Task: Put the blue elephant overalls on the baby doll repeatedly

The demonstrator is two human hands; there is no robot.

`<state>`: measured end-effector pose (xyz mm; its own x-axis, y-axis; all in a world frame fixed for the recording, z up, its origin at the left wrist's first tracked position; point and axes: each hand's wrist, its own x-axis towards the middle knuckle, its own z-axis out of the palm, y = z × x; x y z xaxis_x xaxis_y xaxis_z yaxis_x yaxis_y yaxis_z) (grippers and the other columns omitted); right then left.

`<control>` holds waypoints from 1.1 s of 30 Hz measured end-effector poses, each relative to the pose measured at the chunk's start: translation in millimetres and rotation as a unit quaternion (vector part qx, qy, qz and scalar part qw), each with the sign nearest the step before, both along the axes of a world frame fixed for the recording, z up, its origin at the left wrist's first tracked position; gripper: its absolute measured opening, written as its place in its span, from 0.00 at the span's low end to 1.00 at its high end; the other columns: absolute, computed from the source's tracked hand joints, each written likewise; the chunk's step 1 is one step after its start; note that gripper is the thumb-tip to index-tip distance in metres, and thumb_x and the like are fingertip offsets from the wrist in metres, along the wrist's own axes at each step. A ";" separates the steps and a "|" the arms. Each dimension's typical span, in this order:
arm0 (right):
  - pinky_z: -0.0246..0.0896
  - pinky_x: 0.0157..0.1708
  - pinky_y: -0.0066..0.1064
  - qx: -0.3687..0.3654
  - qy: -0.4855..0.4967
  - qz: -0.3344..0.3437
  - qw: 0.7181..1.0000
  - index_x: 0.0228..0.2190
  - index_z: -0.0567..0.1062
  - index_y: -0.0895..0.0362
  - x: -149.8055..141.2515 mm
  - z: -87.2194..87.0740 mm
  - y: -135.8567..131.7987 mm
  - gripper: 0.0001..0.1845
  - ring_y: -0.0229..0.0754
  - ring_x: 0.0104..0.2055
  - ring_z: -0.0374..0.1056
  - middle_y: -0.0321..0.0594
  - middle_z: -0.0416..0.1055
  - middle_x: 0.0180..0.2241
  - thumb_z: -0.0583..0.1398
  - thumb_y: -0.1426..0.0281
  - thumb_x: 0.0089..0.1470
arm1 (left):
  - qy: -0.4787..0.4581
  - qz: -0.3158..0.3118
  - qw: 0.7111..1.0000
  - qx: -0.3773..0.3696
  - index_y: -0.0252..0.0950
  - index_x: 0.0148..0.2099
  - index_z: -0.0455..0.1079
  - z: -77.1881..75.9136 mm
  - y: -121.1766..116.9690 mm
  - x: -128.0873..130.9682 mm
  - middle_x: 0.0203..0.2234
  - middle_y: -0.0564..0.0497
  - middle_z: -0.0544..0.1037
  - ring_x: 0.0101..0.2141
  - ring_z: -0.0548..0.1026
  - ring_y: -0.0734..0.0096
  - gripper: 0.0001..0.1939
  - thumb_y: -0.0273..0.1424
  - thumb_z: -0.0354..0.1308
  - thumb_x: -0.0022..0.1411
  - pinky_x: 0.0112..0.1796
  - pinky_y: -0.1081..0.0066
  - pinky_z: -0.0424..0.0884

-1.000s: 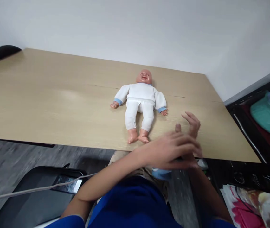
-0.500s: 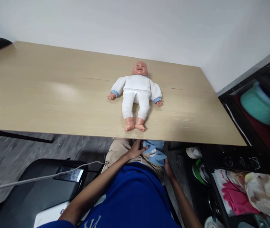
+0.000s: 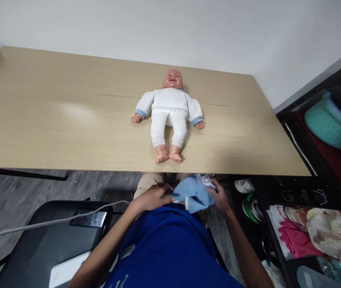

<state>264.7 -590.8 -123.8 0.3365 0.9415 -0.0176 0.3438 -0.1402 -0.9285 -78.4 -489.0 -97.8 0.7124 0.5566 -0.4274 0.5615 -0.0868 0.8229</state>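
Over my lap, just below the table's front edge, lies a small light-blue garment (image 3: 195,194) with white trim and a printed patch at its upper right. My left hand (image 3: 155,197) is at its left edge, fingers bent onto the cloth. On the other side my right hand (image 3: 219,195) pinches the garment near the printed patch. A baby doll (image 3: 170,100) in white clothes with blue cuffs lies on its back on the wooden table (image 3: 68,132), feet toward me and arms spread. Neither hand touches the doll.
To the left stands a black chair (image 3: 50,240) with a phone (image 3: 89,219) and a white box-like thing (image 3: 68,269) on it; a pale cable (image 3: 53,221) crosses over it. Shelves at right hold a teal basin (image 3: 332,124) and pink cloth (image 3: 299,238).
My right hand has come up with the blue garment, which is now more spread out and shows its printed patch. My left hand has shifted left and down. The view has tilted slightly.
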 end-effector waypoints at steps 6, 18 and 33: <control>0.73 0.37 0.41 0.159 -0.075 0.274 0.946 0.32 0.73 0.49 -23.4 105.5 18.1 0.15 0.49 0.34 0.73 0.37 0.77 0.32 0.70 0.55 0.58 | -0.183 -0.074 0.979 0.058 0.50 0.74 0.76 130.5 25.9 -23.9 0.71 0.44 0.83 0.72 0.80 0.47 0.24 0.47 0.67 0.83 0.75 0.47 0.76; 0.76 0.70 0.67 0.297 -0.155 0.249 0.909 0.40 0.72 0.46 -50.0 224.1 148.7 0.15 0.66 0.70 0.76 0.52 0.73 0.68 0.71 0.56 0.64 | -0.333 -0.024 0.934 0.129 0.39 0.49 0.83 205.5 172.3 20.4 0.40 0.46 0.87 0.39 0.87 0.59 0.27 0.60 0.76 0.72 0.40 0.62 0.90; 0.85 0.61 0.49 0.175 -0.104 0.484 0.851 0.61 0.84 0.58 -9.5 274.6 308.0 0.41 0.52 0.56 0.86 0.41 0.88 0.54 0.84 0.51 0.53 | -0.231 -0.133 0.920 0.287 0.39 0.46 0.84 303.4 220.9 34.7 0.32 0.51 0.78 0.40 0.85 0.55 0.19 0.51 0.77 0.75 0.59 0.50 0.86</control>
<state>255.2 -282.8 150.7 -0.6386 0.7141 0.2868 0.3020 0.5754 -0.7601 -43.7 -268.2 205.6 0.8879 0.3762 0.2647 0.0599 -0.6651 0.7444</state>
